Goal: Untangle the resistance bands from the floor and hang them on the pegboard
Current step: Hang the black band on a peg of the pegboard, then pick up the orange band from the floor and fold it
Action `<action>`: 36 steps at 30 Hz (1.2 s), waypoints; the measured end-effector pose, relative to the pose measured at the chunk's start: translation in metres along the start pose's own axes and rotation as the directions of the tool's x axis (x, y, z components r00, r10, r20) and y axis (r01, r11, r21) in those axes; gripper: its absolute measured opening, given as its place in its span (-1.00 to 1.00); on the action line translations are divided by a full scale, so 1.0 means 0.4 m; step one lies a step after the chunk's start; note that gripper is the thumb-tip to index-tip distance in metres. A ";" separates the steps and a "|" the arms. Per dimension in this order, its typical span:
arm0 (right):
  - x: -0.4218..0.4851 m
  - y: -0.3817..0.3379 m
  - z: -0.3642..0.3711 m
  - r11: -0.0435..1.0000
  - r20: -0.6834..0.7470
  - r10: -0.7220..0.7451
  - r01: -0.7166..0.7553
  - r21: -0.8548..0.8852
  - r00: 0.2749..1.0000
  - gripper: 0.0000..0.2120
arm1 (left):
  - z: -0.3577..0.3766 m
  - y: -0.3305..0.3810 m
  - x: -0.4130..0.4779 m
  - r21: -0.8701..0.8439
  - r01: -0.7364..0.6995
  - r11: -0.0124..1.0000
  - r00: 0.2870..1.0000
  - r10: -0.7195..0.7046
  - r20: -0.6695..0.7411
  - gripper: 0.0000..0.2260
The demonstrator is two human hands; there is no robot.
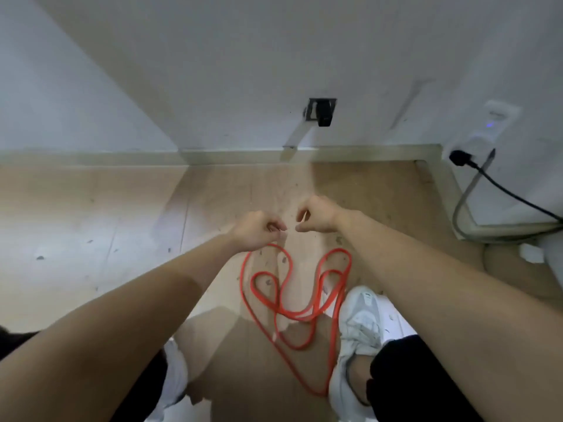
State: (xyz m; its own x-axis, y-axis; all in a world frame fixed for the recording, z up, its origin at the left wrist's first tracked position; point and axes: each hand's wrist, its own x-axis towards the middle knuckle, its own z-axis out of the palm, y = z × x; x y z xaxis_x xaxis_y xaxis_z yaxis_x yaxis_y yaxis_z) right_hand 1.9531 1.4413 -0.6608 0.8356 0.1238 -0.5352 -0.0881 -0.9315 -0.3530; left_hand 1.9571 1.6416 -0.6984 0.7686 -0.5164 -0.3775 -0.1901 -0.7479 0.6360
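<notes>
Red resistance bands (292, 312) lie tangled in several overlapping loops on the wooden floor between my feet. My left hand (257, 231) hovers over the top loop with its fingers curled in, and the band's arc shows just below the hand, outside the fingers. My right hand (316, 216) is a short gap to the right, loosely curled with thumb and forefinger bent toward each other and nothing visible in it. One long strand runs down beside my right shoe (359, 327). No pegboard is in view.
A white wall with a skirting board (122, 156) stands just ahead, carrying a dark socket box (322, 112). A white appliance (499, 166) with a black cable (502, 190) and grey hose sits at the right. My left shoe (176, 373) is partly hidden.
</notes>
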 end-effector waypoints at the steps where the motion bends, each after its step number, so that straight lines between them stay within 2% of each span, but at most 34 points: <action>1: 0.009 0.013 0.048 1.000 0.022 0.005 -0.005 0.006 1.000 -0.73 | 0.040 -0.024 -0.009 0.001 0.011 1.000 1.000 -0.011 0.029 -0.77; 4: 0.019 0.063 0.183 0.999 0.101 0.036 -0.035 -0.005 0.994 -0.75 | 0.163 -0.091 -0.033 0.084 0.020 0.996 0.991 -0.031 0.132 -0.80; 8: -0.014 0.116 0.340 0.995 0.279 0.064 -0.039 -0.094 0.958 -0.74 | 0.289 -0.180 -0.065 0.233 -0.097 0.968 0.953 0.023 0.303 -0.71; 11: -0.045 0.152 0.436 0.988 0.365 0.035 0.022 -0.151 0.930 -0.64 | 0.306 -0.228 -0.082 0.407 -0.173 0.897 0.941 0.029 0.336 -0.75; 14: -0.066 0.175 0.487 0.975 0.361 0.016 0.066 -0.214 0.933 -0.64 | 0.295 -0.281 -0.090 0.492 -0.144 0.858 0.957 -0.006 0.290 -0.81; 16: -0.071 0.183 0.498 0.960 0.326 -0.009 0.100 -0.263 0.945 -0.68 | 0.274 -0.308 -0.091 0.399 -0.019 0.917 0.985 -0.051 0.166 -0.82; 18: -0.072 0.181 0.491 0.940 0.273 -0.022 0.113 -0.321 0.962 -0.70 | 0.230 -0.319 -0.075 0.151 0.139 0.979 0.989 -0.130 -0.064 -0.83; 19: -0.071 0.180 0.486 0.933 0.254 -0.018 0.108 -0.344 0.967 -0.70 | 0.199 -0.318 -0.063 0.030 0.187 0.982 0.967 -0.178 -0.184 -0.85; 22: -0.071 0.177 0.479 0.929 0.240 -0.007 0.096 -0.359 0.971 -0.55 | 0.079 -0.305 -0.028 -0.202 0.255 0.946 0.812 -0.323 -0.486 -0.89; 25: -0.078 0.177 0.490 0.939 0.245 -0.037 0.118 -0.323 0.969 -0.37 | -0.049 -0.294 -0.007 -0.348 0.235 0.908 0.621 -0.415 -0.665 -0.84; 27: -0.076 0.178 0.499 0.933 0.249 -0.036 0.122 -0.339 0.968 -0.47 | -0.116 -0.307 0.003 -0.469 0.218 0.856 0.516 -0.509 -0.689 -0.82; 28: -0.072 0.177 0.503 0.927 0.235 -0.027 0.113 -0.358 0.972 -0.57 | -0.137 -0.317 0.008 -0.524 0.210 0.825 0.497 -0.552 -0.670 -0.83; 30: -0.060 0.175 0.505 0.941 0.161 -0.001 0.055 -0.335 0.987 -0.68 | -0.146 -0.325 0.004 -0.565 0.212 0.797 0.523 -0.581 -0.624 -0.85; 31: -0.053 0.167 0.493 0.968 0.116 0.005 0.024 -0.251 0.993 -0.73 | -0.138 -0.319 -0.002 -0.574 0.211 0.791 0.561 -0.579 -0.592 -0.86; 33: -0.026 0.152 0.460 0.999 0.039 0.048 -0.049 0.010 0.998 -0.86 | -0.114 -0.294 -0.015 -0.588 0.194 0.785 0.655 -0.550 -0.518 -0.83; 35: 0.004 0.126 0.404 0.958 -0.028 0.102 -0.091 0.271 0.994 -0.98 | -0.096 -0.281 -0.019 -0.579 0.183 0.794 0.718 -0.510 -0.473 -0.81; 36: 0.020 0.113 0.371 0.927 -0.082 0.123 -0.085 0.365 0.989 -0.94 | -0.096 -0.274 -0.019 -0.584 0.174 0.793 0.738 -0.497 -0.456 -0.81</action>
State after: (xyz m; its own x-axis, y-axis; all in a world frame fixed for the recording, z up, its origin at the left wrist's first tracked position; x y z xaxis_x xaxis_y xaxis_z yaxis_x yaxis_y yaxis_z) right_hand 1.8751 1.4510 -0.7949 0.8601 -0.0205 -0.5098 -0.3509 -0.7492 -0.5618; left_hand 1.9956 1.7435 -0.7393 0.9405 0.1809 -0.2877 0.3390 -0.4396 0.8318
